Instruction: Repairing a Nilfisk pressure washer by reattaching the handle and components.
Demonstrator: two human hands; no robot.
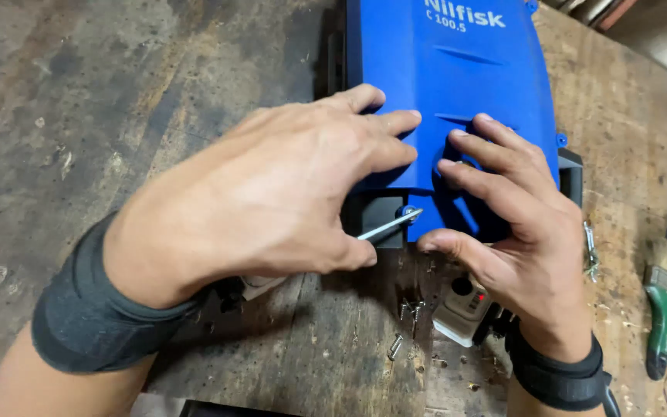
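Here, both hands worked on the blue cover (445,93), lying near the bench's (79,116) far edge, long axis running away from the near edge. Left hand (264,201) lay knuckles up over the cover's near left corner, fingers clenched around a screwdriver (386,226); only the thin metal shaft showed, poking out past the thumb and slanting up to the right. Tip met a screw (407,211) at the cover's near edge, just beside a black part (372,220) underneath. Right hand (515,224) gripped nothing: fingers spread flat, pressing down on the cover's near right side, thumb hooked along the lower edge just right of the screw. So screw sat between the two thumbs, closer to the left hand's tool, shaft axis crossing the cover's edge at a shallow angle.

Loose screws (409,310) lay on the bench toward the near edge, below the cover. A grey switch box (465,305) sat by the right wrist. A green brush (664,309) rested near the right edge, well apart. Dark bands wrapped both wrists.
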